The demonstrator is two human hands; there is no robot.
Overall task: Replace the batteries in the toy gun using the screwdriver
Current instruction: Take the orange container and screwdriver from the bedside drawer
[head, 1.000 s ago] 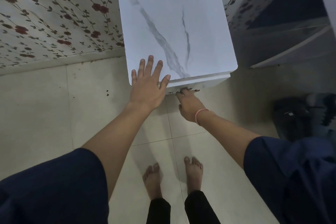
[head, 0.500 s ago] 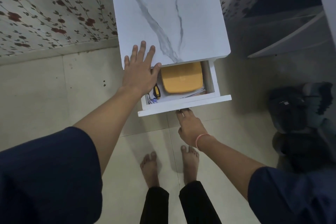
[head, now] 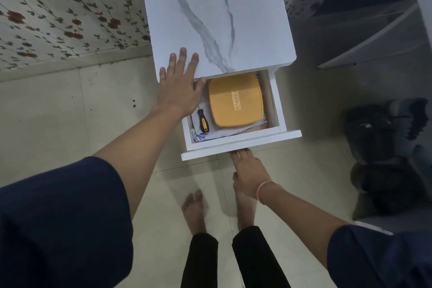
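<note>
Screwdriver (head: 203, 121) lies beside yellow box (head: 236, 100), tip seemingly under left hand (head: 180, 91).

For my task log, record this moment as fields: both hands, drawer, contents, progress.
left hand: flat on the cabinet top, fingers straight
right hand: at the drawer front's lower edge, fingertips hidden beneath
drawer: pulled open
contents: screwdriver at left, untouched; yellow box at right; white sheets underneath
progress: toy gun and batteries not in view
</note>
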